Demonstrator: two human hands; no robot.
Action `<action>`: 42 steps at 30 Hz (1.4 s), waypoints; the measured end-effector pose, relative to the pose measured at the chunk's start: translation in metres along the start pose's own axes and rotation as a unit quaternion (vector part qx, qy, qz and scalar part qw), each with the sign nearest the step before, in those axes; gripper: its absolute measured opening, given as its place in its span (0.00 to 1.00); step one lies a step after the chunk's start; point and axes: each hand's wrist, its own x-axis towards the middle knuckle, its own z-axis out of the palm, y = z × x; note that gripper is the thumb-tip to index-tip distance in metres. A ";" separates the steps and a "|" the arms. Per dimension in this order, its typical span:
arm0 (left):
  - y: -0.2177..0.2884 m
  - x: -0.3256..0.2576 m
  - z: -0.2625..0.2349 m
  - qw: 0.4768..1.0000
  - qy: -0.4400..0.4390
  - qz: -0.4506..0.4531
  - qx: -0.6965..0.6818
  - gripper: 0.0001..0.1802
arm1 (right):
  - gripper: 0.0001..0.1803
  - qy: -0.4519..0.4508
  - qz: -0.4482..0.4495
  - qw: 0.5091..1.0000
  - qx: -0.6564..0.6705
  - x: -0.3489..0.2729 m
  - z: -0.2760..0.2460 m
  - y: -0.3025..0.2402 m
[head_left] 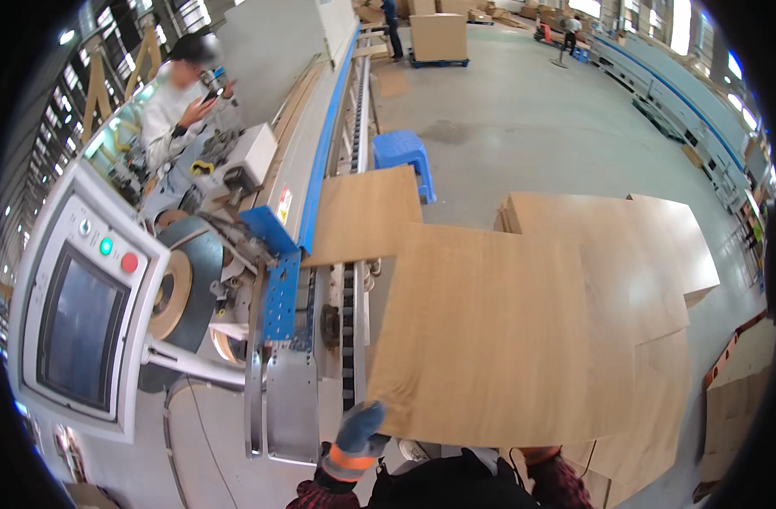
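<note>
A large wood-grain panel (481, 339) lies flat in front of me. Its near left corner is in my left hand (358, 433), which wears a blue and orange glove and is closed on the edge. At the panel's near edge, my right hand (541, 455) shows only as a strip of orange under the board; its fingers are hidden. Another wood panel (367, 212) sits on the machine's feed side, its near right part by the far left corner of the held one. To the right are stacked wood panels (608, 225), partly covered by the held board.
On the left stands a machine with a blue guide plate (282, 293), a roller track (349, 339), a large reel (180, 293) and a control screen (81, 327). Beyond it a person (172, 110) holds a phone. A blue stool (401, 153) stands ahead; cartons (439, 38) are farther off.
</note>
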 end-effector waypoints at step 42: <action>-0.016 0.085 -0.134 0.488 0.167 0.357 0.779 0.25 | 0.20 -0.065 0.195 0.959 0.196 0.162 0.118 0.102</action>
